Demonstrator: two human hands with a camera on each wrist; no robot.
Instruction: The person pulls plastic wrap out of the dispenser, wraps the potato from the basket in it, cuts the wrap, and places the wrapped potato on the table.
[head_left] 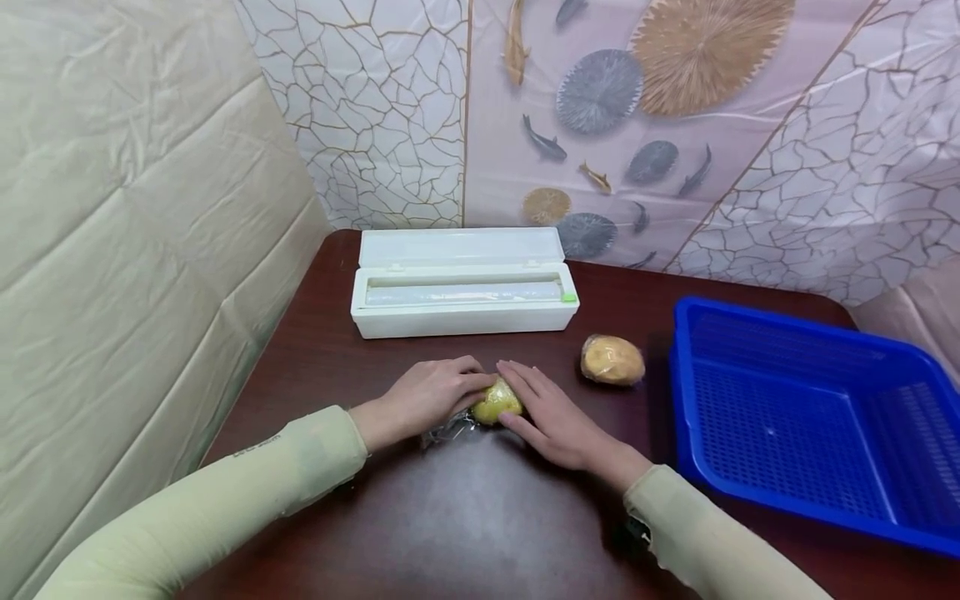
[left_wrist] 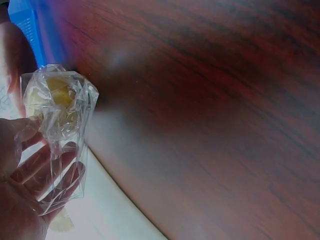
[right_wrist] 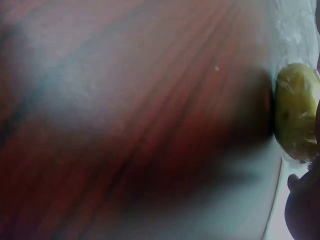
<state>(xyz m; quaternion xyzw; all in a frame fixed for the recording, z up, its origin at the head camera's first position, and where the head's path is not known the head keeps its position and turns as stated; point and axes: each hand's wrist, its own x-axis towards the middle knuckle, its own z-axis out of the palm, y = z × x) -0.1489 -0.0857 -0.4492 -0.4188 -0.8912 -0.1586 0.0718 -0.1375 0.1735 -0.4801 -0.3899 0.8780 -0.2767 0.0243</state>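
Observation:
A yellow potato [head_left: 498, 402] in clear plastic wrap sits on the table between both hands. My left hand [head_left: 431, 396] holds it from the left, thumb and forefinger at the wrap. Loose plastic film [left_wrist: 70, 170] hangs across the other fingers in the left wrist view. From the right, my right hand [head_left: 558, 421] holds the potato, its long fingers along the far side and its thumb at the near side. Only part of the potato [right_wrist: 296, 112] and a bit of that hand show in the right wrist view.
Behind the hands stands a white cling film box [head_left: 465, 321], lid raised, a roll inside and a green tab at its right end. A second wrapped potato [head_left: 612, 360] lies to the right, beside a blue plastic basket [head_left: 780, 417]. Fabric walls border the dark wooden table [head_left: 480, 517].

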